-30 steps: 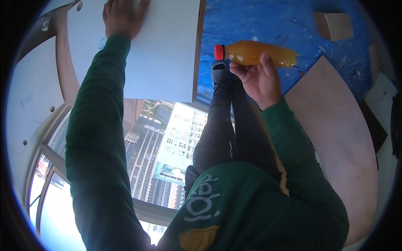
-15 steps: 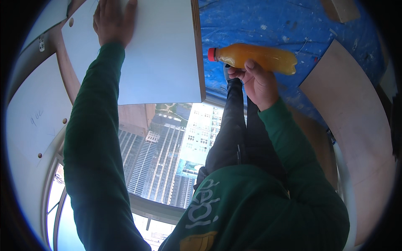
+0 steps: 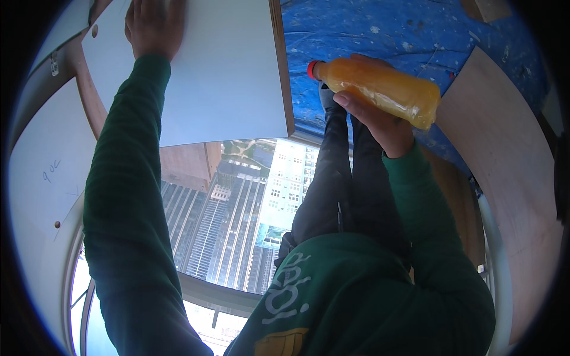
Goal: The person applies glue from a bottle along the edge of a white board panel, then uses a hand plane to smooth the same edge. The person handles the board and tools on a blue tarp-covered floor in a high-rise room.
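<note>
Bottle (image 3: 380, 89) shifted toward frame centre | right hand (image 3: 380, 121) fingers wrapped around it | left hand (image 3: 153, 26) flat, open on white panel (image 3: 219, 77), upper left

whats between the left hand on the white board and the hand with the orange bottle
In the head view, between the left hand and the right hand holding the orange bottle lie the white board, its wooden edge, then blue tarp.

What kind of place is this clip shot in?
Probably a high-rise room being fitted out: a blue speckled floor sheet, loose wooden boards, and a window onto tall buildings. The right hand holds an orange bottle; the left hand presses a white panel.
</note>
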